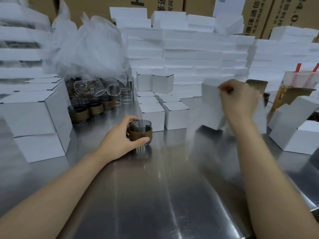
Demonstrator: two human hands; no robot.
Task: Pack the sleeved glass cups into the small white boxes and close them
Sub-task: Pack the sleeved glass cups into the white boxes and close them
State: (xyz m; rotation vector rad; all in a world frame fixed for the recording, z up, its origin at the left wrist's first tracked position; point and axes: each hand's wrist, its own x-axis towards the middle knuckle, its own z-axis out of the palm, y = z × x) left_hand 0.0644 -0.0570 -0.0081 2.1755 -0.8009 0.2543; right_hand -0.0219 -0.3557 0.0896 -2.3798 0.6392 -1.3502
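- Brown-sleeved glass cup stands upright on the steel table, mouth up, so its long axis is vertical. It sits left of centre.
- Left hand grips it, thumb along the near side of the sleeve and fingers curled round the far side.
- Right hand pinches the upper edge of a small white box, held off the table.
- Box lies to the right of the cup, higher, and apart from it.
- Box is badly motion-blurred. I cannot tell which end is open or how the flaps sit.
- Judgement: the left hand already has the cup. The coming move turns on bringing the box mouth in line with the cup's vertical axis, closing the left-to-right gap.
- Closed boxes stand just behind the cup. More sleeved cups wait far left.
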